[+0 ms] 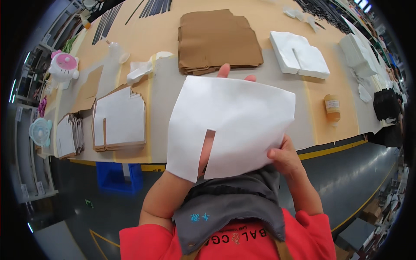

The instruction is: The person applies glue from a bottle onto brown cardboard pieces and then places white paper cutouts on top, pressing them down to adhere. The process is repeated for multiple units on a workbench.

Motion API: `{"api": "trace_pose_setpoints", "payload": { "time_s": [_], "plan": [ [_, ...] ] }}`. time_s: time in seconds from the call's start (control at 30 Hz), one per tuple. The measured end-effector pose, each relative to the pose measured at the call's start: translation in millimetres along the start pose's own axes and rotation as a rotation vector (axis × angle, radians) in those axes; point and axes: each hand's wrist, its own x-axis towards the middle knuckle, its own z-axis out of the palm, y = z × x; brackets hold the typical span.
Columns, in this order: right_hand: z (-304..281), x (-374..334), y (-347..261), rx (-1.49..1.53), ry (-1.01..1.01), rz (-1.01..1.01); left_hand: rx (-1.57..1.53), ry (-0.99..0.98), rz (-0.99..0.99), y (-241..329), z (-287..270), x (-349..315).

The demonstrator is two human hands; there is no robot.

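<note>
Above the near edge of the table I have a white, flexible sheet with a narrow slot cut into its near edge. My left hand lies under it, with fingertips stretched out past the far edge; the palm is hidden, and skin shows through the slot. At the lower right corner, my right hand pinches the sheet, thumb on top and the other fingers mostly underneath. Beyond the sheet lies a stack of brown sheets. A stack of white slotted pieces is to its right.
At left, white-topped brown pieces sit in a stack beside a smaller stack. An amber bottle lies at right. A clear squeeze bottle and a pink-and-white fan are far left. A blue crate is under the table.
</note>
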Motion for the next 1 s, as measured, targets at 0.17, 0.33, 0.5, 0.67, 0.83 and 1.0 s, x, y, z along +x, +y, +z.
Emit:
{"api": "trace_pose_setpoints", "payload": {
  "time_s": [0.17, 0.33, 0.5, 0.67, 0.83, 1.0],
  "plan": [
    [24, -7, -3, -0.116, 0.313, 0.128, -0.161, 0.102, -0.207, 14, -54, -46],
    [22, -16, 2, -0.364, 0.287, 0.176, -0.369, 0.239, -0.249, 5, -70, -89],
    [18, -20, 3, -0.364, 0.315, 0.187, -0.003, 0.312, -0.315, 2, -67, -105],
    [9, -18, -1, -0.416, 0.373, 0.183, 0.139, 0.418, -0.305, -5, -57, -87],
    [-4, 2, -16, -0.499, 0.396, 0.166, 0.334, 0.458, -0.212, -10, -66, -60],
    [-6, 18, -25, -0.472, 0.429, 0.174, 0.396, 0.467, -0.161, -14, -70, -39]
  ]
}}
